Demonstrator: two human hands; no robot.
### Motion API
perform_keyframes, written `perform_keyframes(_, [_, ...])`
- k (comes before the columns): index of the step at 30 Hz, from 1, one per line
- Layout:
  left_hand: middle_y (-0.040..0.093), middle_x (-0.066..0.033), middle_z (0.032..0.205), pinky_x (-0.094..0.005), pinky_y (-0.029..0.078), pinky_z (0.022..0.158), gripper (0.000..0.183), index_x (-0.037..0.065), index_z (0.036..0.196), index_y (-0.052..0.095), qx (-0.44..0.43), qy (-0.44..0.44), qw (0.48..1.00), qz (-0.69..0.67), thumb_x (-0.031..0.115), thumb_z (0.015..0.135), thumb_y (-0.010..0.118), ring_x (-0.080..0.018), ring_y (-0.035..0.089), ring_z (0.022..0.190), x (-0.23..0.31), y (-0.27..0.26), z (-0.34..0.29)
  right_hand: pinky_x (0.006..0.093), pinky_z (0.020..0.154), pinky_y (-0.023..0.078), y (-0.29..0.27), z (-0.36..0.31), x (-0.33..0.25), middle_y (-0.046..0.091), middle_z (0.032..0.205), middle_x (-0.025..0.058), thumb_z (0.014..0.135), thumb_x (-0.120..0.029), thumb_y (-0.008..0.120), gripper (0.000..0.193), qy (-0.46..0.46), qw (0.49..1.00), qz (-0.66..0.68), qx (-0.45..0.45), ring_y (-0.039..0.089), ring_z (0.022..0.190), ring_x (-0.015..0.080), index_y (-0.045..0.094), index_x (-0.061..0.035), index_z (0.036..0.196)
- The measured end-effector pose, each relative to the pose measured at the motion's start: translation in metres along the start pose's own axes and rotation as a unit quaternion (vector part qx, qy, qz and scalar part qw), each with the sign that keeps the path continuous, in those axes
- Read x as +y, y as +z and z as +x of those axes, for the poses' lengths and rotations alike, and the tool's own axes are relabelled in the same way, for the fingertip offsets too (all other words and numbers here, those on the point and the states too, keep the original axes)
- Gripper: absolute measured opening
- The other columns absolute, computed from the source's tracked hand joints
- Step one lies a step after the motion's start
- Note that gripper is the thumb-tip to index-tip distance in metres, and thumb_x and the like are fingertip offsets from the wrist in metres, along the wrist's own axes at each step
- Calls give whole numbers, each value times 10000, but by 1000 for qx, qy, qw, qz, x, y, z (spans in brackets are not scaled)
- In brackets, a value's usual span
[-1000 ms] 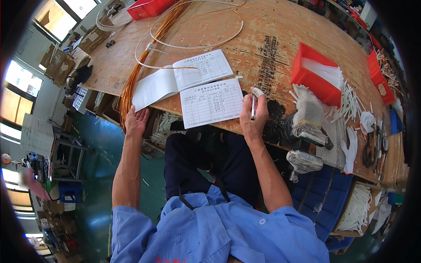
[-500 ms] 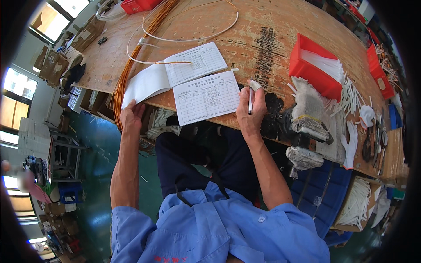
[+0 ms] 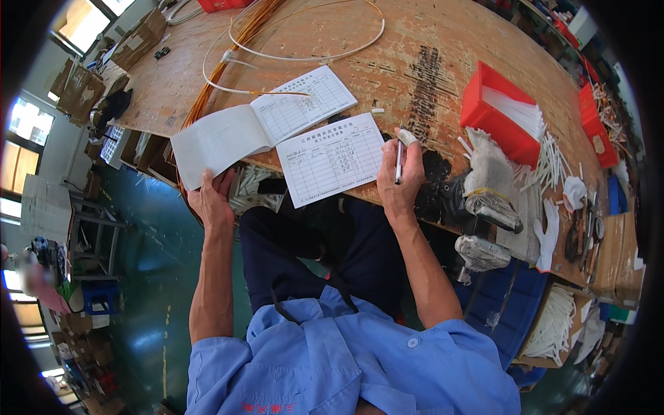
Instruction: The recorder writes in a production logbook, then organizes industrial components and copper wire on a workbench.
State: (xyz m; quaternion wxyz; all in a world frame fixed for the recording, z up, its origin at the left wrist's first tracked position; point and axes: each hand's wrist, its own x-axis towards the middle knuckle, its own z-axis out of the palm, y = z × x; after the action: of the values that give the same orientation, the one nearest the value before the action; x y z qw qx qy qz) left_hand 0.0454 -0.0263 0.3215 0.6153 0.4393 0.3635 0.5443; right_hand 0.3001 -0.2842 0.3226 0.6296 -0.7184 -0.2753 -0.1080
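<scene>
An open form booklet (image 3: 304,104) lies on the wooden workbench, its printed page filled in by hand. Its blank left leaf (image 3: 220,144) reaches past the bench's front edge. My left hand (image 3: 214,199) pinches that leaf at its lower edge. A separate printed form sheet (image 3: 330,166) with handwriting rests just in front of the booklet, partly overhanging the edge. Beside its right margin, my right hand (image 3: 400,176) is closed around a pen (image 3: 398,160) that stands nearly upright. A white wrap (image 3: 407,137) covers one right fingertip.
Orange wire (image 3: 200,104) in a long bundle runs along the bench's left, with a looped white tube (image 3: 325,61) beyond the booklet. On the right are a red bin (image 3: 477,93) of white tubes, worn gloves (image 3: 490,180) and hand tools (image 3: 588,228). A box (image 3: 553,325) of white tubes stands below.
The booklet's left leaf has swung out further left and now lies flatter, with my left hand still on its edge. My right hand keeps the pen in nearly the same place.
</scene>
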Motion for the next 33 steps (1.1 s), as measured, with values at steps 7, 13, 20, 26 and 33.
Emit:
perform_keyframes(7, [675, -125, 1273, -452, 649, 860, 466, 77, 1423, 504, -1, -107, 987, -117, 259, 1031, 676, -295, 723, 1086, 8, 25, 5, 463, 849, 509, 20, 9, -50, 642, 1009, 190, 945, -38, 660, 220, -246, 956, -121, -100, 636, 955, 385, 646, 30, 1153])
perform_keyframes(13, [701, -56, 1133, -350, 617, 680, 422, 58, 1311, 618, 8, -97, 995, 15, 178, 940, 780, -190, 687, 898, -5, 48, 7, 487, 871, 500, 73, 1, -75, 640, 1047, 205, 907, -63, 682, 233, -285, 928, -105, -215, 618, 996, 408, 647, 23, 1121])
perform_keyframes(20, [728, -137, 1033, -366, 563, 771, 276, -120, 1147, 663, 8, 35, 991, 127, 70, 947, 663, -226, 692, 893, -4, 55, 17, 481, 858, 508, 87, -4, -73, 659, 1027, 190, 877, -72, 696, 229, -255, 915, -151, -274, 635, 991, 385, 639, 20, 1079])
perform_keyframes(26, [704, -131, 1106, -354, 530, 876, 287, -105, 1212, 638, 15, 48, 979, 195, 54, 973, 626, -208, 660, 981, 21, 53, 28, 460, 867, 493, 151, 19, -100, 663, 1065, 156, 871, -69, 701, 319, -272, 926, -123, -231, 635, 1031, 342, 648, 0, 1178])
perform_keyframes(33, [699, -154, 1118, -362, 513, 922, 292, -107, 1219, 623, -88, 110, 956, 257, 70, 988, 623, -215, 644, 1013, 17, 44, 38, 464, 947, 463, 198, 9, -84, 673, 1125, 143, 777, -148, 795, 392, -286, 877, -181, -341, 623, 1098, 318, 676, -27, 1130])
